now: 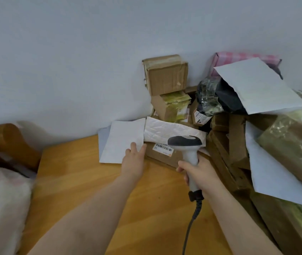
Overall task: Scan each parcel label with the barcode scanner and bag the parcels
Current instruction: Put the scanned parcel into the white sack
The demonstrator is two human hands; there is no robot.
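- While the left hand (134, 159) rests on the white mailer (121, 142) at the back of the desk (91, 181), its fingers (133, 146) lie straight and spread. They press the sheet and curl round nothing, apparently keeping it clear of the label.
- Just right of it, the brown parcel (162, 158) sits on the desk beneath a padded envelope (172, 132), its barcode label (164, 148) exposed on top.
- The barcode scanner (184, 141) hovers just beside that label; whether its beam is lit cannot be told.
- The right hand (200, 172) has its fingers (181, 167) wrapped round the scanner's handle.
- Further right, a heap of parcels (284, 144) waits.
- Step in hand, as I judge it: scanning this parcel's label; no bag shows. Next, the scanner's window must square up to the barcode, then the parcel must come free from under the envelope.
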